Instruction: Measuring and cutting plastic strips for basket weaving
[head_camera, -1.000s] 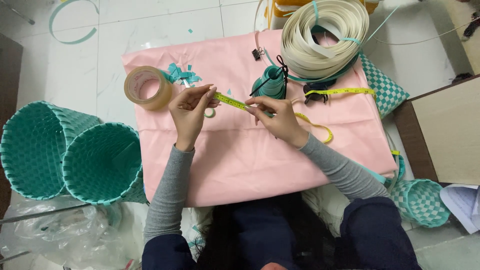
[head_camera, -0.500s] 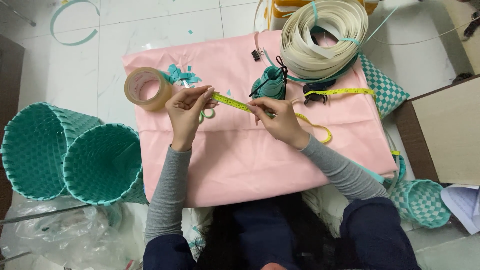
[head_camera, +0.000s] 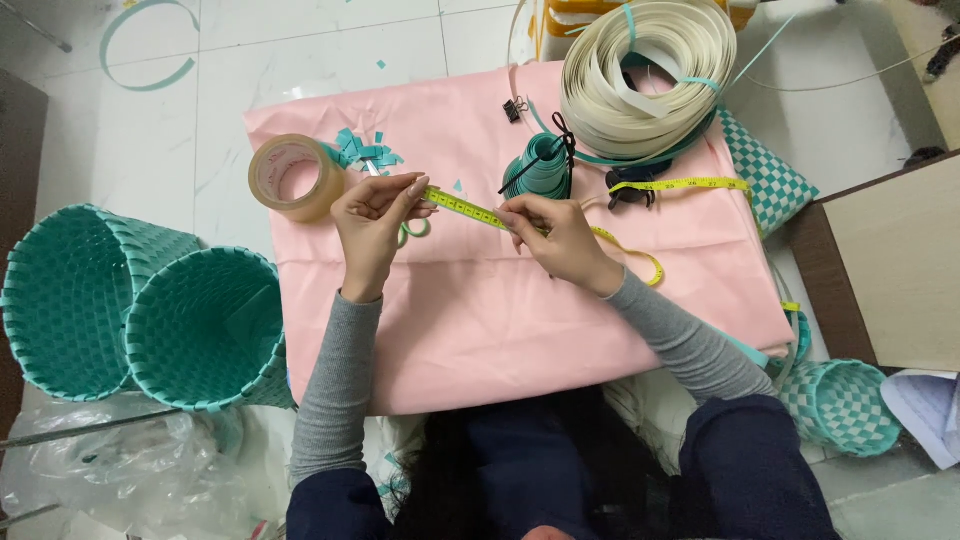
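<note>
While the person sits at the near edge of the pink cloth (head_camera: 480, 330), the left hand (head_camera: 372, 222) and the right hand (head_camera: 560, 238) stretch a yellow measuring tape (head_camera: 470, 208) taut between them above the middle of the cloth. Fingers of each hand are pinched closed on the tape, the left at its end, the right further along, and the loose remainder curls away toward the cloth's right edge. A small teal strip loop (head_camera: 415, 232) shows just under the left hand. Near the far left corner lies a roll of tan tape (head_camera: 295, 178), with teal strip scraps (head_camera: 365, 152) beside it. A cream strip coil (head_camera: 650, 75) fills the far right corner, a teal strip roll (head_camera: 540, 168) near it. Two teal woven baskets (head_camera: 130, 310) lie on the floor off the left edge.
</note>
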